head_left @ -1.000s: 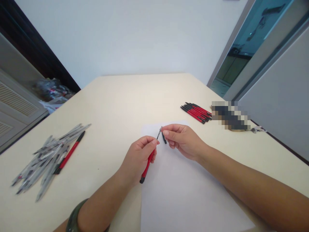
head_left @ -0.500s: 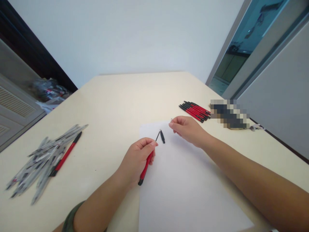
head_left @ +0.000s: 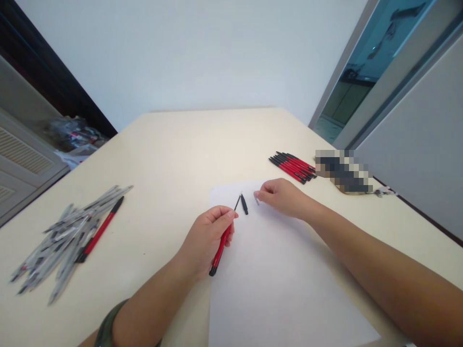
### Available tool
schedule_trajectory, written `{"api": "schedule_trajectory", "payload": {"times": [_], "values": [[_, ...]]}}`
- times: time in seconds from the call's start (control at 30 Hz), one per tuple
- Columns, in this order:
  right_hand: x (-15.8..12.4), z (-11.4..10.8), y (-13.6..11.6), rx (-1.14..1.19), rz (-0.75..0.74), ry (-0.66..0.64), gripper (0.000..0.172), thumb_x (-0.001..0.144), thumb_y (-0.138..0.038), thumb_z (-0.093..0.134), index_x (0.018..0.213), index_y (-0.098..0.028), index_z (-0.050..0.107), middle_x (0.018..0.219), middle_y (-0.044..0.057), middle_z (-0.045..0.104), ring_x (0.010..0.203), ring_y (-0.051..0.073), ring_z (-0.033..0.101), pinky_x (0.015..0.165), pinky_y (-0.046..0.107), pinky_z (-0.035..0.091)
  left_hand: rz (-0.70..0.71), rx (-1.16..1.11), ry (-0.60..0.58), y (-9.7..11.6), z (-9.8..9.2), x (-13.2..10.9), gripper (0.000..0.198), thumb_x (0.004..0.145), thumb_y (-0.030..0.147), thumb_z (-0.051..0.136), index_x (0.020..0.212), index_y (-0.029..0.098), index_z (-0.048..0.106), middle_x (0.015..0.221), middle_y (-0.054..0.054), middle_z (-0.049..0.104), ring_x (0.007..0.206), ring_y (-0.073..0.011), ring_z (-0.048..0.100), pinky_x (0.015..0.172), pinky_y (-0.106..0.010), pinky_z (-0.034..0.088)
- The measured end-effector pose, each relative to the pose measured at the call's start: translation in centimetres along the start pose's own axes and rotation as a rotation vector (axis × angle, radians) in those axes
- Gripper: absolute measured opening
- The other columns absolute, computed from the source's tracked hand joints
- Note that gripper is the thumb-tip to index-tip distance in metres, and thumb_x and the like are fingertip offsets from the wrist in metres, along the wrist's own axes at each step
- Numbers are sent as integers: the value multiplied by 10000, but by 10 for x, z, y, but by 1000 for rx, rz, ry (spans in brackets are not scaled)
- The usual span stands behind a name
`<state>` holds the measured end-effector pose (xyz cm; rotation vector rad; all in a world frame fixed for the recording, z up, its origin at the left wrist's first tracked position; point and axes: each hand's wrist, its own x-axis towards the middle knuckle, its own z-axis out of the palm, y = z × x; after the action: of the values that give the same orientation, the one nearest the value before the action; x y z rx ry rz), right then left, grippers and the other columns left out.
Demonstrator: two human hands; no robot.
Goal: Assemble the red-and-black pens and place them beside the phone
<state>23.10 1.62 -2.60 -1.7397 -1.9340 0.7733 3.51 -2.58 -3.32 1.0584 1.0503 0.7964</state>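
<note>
My left hand is closed around a red pen barrel with a black end, over the left edge of a white sheet of paper. A thin dark refill with a pale tip sticks out beyond my thumb. Beside that tip lies a black cone-shaped pen tip piece on the paper. My right hand is pinched near the sheet's far edge. A small, thin grey piece shows just under its fingertips; it is too small to name surely.
On the left lies a pile of clear-grey pens, with a whole red and black pen along its right side. Several red and black pens lie in a row at the back right, near a blurred dark object.
My right hand has come slightly nearer and turned a little. The small grey piece now points down below its fingertips, where before a bit showed above them. My left hand has hardly moved.
</note>
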Motion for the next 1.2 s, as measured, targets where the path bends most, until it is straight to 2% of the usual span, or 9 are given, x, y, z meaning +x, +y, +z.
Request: {"api": "schedule_trajectory", "payload": {"times": [0.1, 0.2, 0.4, 0.57, 0.63, 0.73, 0.8, 0.93, 1.2], "values": [[-9, 1, -11, 474, -1, -151, 269, 700, -420, 533, 710, -155, 577, 528, -21, 475, 422, 64, 344, 410, 217, 252, 5, -14, -27, 1, 1, -1, 187, 773, 358, 472, 779, 182, 536, 569, 38, 470, 488, -74, 421, 476, -193, 336], [-17, 10, -21, 771, -46, -236, 228, 669, -350, 597, 773, -147, 588, 615, -2, 534, 440, 56, 369, 405, 207, 276, 19, -33, -61, 3, 3, -3, 193, 776, 365, 475, 771, 179, 526, 569, 38, 467, 485, -72, 417, 478, -196, 330], [-24, 27, -29, 901, -77, -258, 159, 670, -287, 610, 711, -139, 566, 630, -1, 538, 476, 57, 409, 427, 201, 308, 27, -40, -105, 5, 4, -4, 208, 774, 365, 484, 724, 165, 511, 572, 28, 481, 493, -75, 418, 483, -200, 326], [-20, 16, -34, 942, -65, -165, 167, 696, -301, 569, 656, -157, 494, 570, -21, 511, 434, 54, 388, 417, 203, 293, 19, -25, -100, 4, 4, -4, 220, 771, 376, 485, 785, 161, 527, 587, 24, 474, 484, -75, 413, 471, -201, 321], [-13, 1, -28, 889, -63, -16, 185, 708, -316, 541, 632, -170, 456, 530, -31, 476, 413, 60, 377, 403, 208, 277, 12, -24, -92, 3, 4, -4, 220, 772, 377, 482, 797, 165, 533, 596, 24, 474, 485, -75, 414, 475, -201, 326], [-1, -22, -5, 591, 8, 240, 187, 693, -298, 526, 586, -177, 431, 491, -33, 427, 398, 60, 337, 390, 217, 234, 3, -37, -69, 3, 4, -3, 207, 772, 372, 481, 786, 173, 534, 589, 30, 477, 485, -72, 416, 480, -199, 330], [6, -31, 13, 295, 99, 163, 202, 664, -292, 531, 530, -172, 440, 448, -33, 385, 390, 62, 304, 388, 226, 207, -3, -46, -45, 3, 4, -3, 204, 766, 371, 487, 778, 175, 537, 575, 34, 478, 480, -70, 417, 477, -196, 328], [13, -27, 34, -150, 118, 52, 143, 628, -257, 517, 521, -163, 522, 497, 10, 497, 472, 105, 426, 433, 238, 258, -4, -33, -21, 2, 3, -3, 209, 753, 377, 498, 784, 176, 548, 581, 32, 491, 484, -70, 422, 476, -196, 330], [18, -15, 33, -278, 112, 55, 136, 631, -257, 512, 563, -159, 578, 551, 37, 557, 512, 120, 471, 460, 236, 284, 27, 48, 12, 1, 0, -3, 219, 744, 391, 519, 762, 174, 547, 607, 28, 509, 504, -65, 404, 482, -189, 307]]}}
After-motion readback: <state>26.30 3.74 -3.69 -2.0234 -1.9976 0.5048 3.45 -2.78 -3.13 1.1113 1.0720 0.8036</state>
